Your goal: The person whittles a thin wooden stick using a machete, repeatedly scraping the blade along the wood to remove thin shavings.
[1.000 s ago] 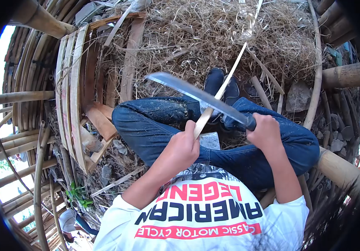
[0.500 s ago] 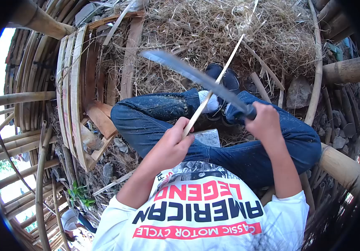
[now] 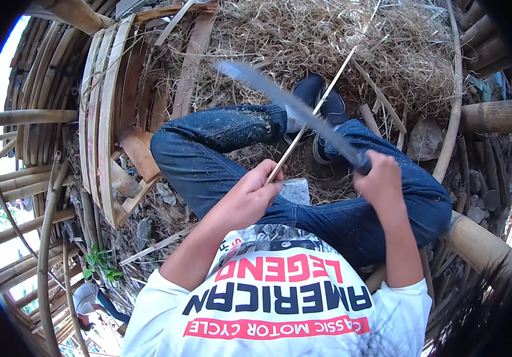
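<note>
My left hand [image 3: 255, 191] is closed round the near end of a long, thin pale strip [image 3: 340, 72], which slants up and away to the right over the shoes. In my right hand [image 3: 381, 179] is the dark handle of a long knife [image 3: 280, 97], whose blade points to the upper left. The blade crosses over the strip, slightly blurred; whether the two touch I cannot tell. A grey stone block [image 3: 296, 191] lies between my legs, just beside my left hand.
Curly shavings [image 3: 387, 53] cover the ground ahead. Curved wooden slats [image 3: 98, 119] stand at the left, before a bamboo wall. A rock [image 3: 427, 138] and thick bamboo poles [image 3: 494, 116] are at the right. Another person [image 3: 85, 297] is at the lower left.
The strip looks narrower, its face turned. The knife and my right hand have shifted slightly to the right; the blade still crosses the strip. My left hand keeps its hold.
</note>
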A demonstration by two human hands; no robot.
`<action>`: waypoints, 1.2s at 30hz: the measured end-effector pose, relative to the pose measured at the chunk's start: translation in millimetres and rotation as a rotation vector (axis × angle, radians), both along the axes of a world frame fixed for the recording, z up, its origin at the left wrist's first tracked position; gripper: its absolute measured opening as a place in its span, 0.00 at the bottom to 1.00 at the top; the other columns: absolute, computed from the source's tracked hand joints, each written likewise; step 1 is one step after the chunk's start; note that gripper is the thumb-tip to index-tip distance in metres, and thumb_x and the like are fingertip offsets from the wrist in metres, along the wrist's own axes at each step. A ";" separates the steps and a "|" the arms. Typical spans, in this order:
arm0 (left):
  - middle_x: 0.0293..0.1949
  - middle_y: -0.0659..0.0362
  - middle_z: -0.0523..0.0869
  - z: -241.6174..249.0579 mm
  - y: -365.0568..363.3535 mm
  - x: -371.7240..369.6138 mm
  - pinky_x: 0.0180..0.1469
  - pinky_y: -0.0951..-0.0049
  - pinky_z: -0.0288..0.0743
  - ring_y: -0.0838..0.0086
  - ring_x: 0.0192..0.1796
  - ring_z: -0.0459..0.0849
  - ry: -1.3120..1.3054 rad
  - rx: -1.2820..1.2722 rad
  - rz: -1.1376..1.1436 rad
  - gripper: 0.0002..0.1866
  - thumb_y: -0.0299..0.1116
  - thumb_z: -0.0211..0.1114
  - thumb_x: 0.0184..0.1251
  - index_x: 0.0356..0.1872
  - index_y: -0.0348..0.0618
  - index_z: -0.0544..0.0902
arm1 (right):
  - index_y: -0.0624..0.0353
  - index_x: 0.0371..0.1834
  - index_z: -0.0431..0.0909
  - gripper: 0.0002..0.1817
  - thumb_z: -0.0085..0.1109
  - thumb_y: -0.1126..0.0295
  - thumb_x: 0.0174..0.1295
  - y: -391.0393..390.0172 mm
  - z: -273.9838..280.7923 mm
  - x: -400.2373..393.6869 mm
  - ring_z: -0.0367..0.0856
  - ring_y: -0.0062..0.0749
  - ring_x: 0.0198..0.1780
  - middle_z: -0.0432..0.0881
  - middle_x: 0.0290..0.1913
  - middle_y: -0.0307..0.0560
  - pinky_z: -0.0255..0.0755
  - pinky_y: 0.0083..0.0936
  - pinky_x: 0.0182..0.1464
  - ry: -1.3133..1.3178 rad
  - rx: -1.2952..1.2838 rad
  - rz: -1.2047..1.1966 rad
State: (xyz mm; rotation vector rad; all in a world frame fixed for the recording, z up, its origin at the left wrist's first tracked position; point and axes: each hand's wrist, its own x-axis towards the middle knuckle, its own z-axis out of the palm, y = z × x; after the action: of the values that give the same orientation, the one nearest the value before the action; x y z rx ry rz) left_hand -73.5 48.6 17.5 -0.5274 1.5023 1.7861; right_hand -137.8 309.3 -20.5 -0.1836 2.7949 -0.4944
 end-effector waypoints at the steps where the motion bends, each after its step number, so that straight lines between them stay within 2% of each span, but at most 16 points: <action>1: 0.22 0.72 0.61 -2.2 -1.4 1.7 0.19 0.81 0.47 0.88 0.19 0.56 0.025 -0.006 -0.020 0.06 0.24 0.51 0.70 0.44 0.46 0.67 | 0.59 0.28 0.79 0.09 0.64 0.67 0.46 7.7 -1.5 -8.4 0.83 0.58 0.36 0.84 0.30 0.60 0.77 0.48 0.42 -0.011 0.019 -0.054; 4: 0.22 0.72 0.61 -8.9 -0.1 5.6 0.19 0.81 0.47 0.88 0.19 0.56 0.101 -0.029 -0.040 0.05 0.25 0.50 0.71 0.44 0.46 0.67 | 0.61 0.28 0.79 0.09 0.64 0.67 0.48 14.6 2.1 -14.0 0.83 0.58 0.35 0.83 0.29 0.60 0.77 0.47 0.42 0.022 0.003 -0.011; 8: 0.22 0.71 0.61 -6.9 2.6 2.5 0.20 0.81 0.49 0.87 0.20 0.58 0.062 0.029 0.014 0.06 0.25 0.50 0.70 0.45 0.44 0.67 | 0.60 0.28 0.76 0.10 0.65 0.67 0.46 -5.1 13.2 11.5 0.83 0.57 0.32 0.81 0.25 0.59 0.77 0.47 0.39 0.101 0.066 0.079; 11: 0.22 0.71 0.61 -7.7 4.4 0.7 0.20 0.81 0.50 0.87 0.20 0.58 0.044 -0.014 0.015 0.10 0.26 0.51 0.70 0.50 0.41 0.68 | 0.58 0.24 0.74 0.10 0.65 0.67 0.44 -17.9 14.6 25.6 0.83 0.56 0.30 0.81 0.24 0.56 0.76 0.47 0.38 0.047 -0.055 0.164; 14: 0.22 0.71 0.62 -7.6 4.0 1.7 0.20 0.81 0.51 0.87 0.20 0.59 0.139 -0.077 -0.015 0.10 0.26 0.51 0.69 0.50 0.42 0.69 | 0.58 0.24 0.74 0.10 0.65 0.68 0.44 -12.1 7.4 12.5 0.83 0.56 0.31 0.81 0.24 0.56 0.76 0.47 0.37 0.098 -0.048 0.146; 15: 0.22 0.71 0.64 -3.7 1.1 1.5 0.20 0.82 0.51 0.88 0.20 0.59 0.051 0.015 -0.005 0.10 0.26 0.52 0.69 0.49 0.43 0.69 | 0.58 0.25 0.76 0.09 0.65 0.68 0.44 -4.6 1.4 5.3 0.82 0.56 0.32 0.81 0.24 0.57 0.76 0.47 0.38 0.143 -0.032 0.131; 18: 0.22 0.71 0.64 -8.1 1.0 1.3 0.20 0.82 0.50 0.89 0.20 0.58 0.122 0.002 -0.007 0.08 0.25 0.51 0.70 0.47 0.45 0.69 | 0.61 0.27 0.78 0.08 0.63 0.68 0.47 20.7 -8.2 -23.8 0.82 0.60 0.33 0.81 0.25 0.60 0.76 0.47 0.38 0.079 0.011 -0.017; 22: 0.22 0.72 0.61 -14.5 5.4 -7.8 0.20 0.82 0.49 0.89 0.19 0.57 0.028 0.158 0.040 0.06 0.26 0.51 0.71 0.46 0.45 0.68 | 0.63 0.27 0.76 0.09 0.63 0.68 0.48 8.1 0.4 -23.3 0.81 0.59 0.32 0.80 0.24 0.61 0.75 0.47 0.36 0.133 0.033 0.058; 26: 0.22 0.72 0.61 -6.9 5.2 -23.9 0.20 0.82 0.48 0.89 0.19 0.57 0.005 0.114 0.012 0.08 0.27 0.52 0.71 0.48 0.44 0.68 | 0.61 0.24 0.73 0.09 0.65 0.70 0.46 -20.5 10.3 -9.6 0.81 0.58 0.29 0.79 0.22 0.58 0.73 0.46 0.33 0.111 -0.127 0.124; 31: 0.23 0.72 0.61 -9.2 -0.2 -25.3 0.20 0.82 0.50 0.88 0.19 0.57 0.015 0.122 0.041 0.11 0.28 0.54 0.70 0.51 0.41 0.68 | 0.62 0.22 0.71 0.18 0.71 0.62 0.52 -29.6 8.5 -7.9 0.78 0.56 0.26 0.76 0.20 0.57 0.71 0.39 0.29 0.114 -0.269 0.183; 36: 0.23 0.72 0.64 -7.2 -3.1 -30.6 0.22 0.83 0.52 0.89 0.21 0.60 0.072 0.068 -0.013 0.13 0.28 0.56 0.68 0.52 0.40 0.68 | 0.61 0.24 0.75 0.14 0.71 0.65 0.48 -28.2 11.5 -10.8 0.81 0.54 0.28 0.79 0.22 0.56 0.73 0.40 0.30 -0.005 -0.349 0.112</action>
State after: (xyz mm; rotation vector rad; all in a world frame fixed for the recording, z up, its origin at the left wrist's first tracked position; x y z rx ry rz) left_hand -104.1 45.5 10.2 -0.4225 1.4845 1.8561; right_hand -148.6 281.1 -9.1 -0.4094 2.6536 -0.9486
